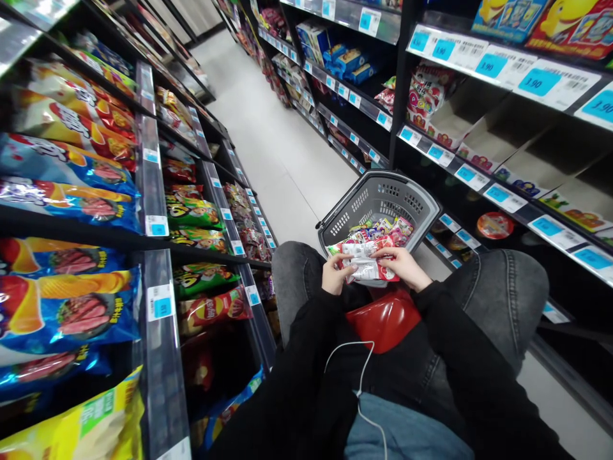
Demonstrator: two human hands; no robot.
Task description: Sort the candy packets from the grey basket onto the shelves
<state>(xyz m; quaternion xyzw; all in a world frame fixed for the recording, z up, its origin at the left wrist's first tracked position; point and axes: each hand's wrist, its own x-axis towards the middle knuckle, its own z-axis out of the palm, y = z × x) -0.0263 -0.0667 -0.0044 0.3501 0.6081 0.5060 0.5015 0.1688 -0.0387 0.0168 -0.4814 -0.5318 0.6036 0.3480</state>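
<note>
Between both hands I hold a small red and silver-white snack packet (368, 260), its back with a printed panel turned up. My left hand (336, 273) pinches its left edge, and my right hand (403, 264) grips the right edge with thumb and fingers. Just beyond them stands a grey shopping basket (349, 199) with slotted walls. Several colourful candy packets (402, 229) lie in it, partly covered by the packet I hold. A glossy red object (383, 322) shows between my legs under the hands; its kind I cannot make out.
Shelves of crisp bags (76, 313) line the left side. On the right, shelves carry price labels (498, 64), cardboard display boxes (498, 121) and a round red-lidded tub (495, 225). A pale floor aisle (268, 134) runs ahead. A white cable (366, 370) hangs over my lap.
</note>
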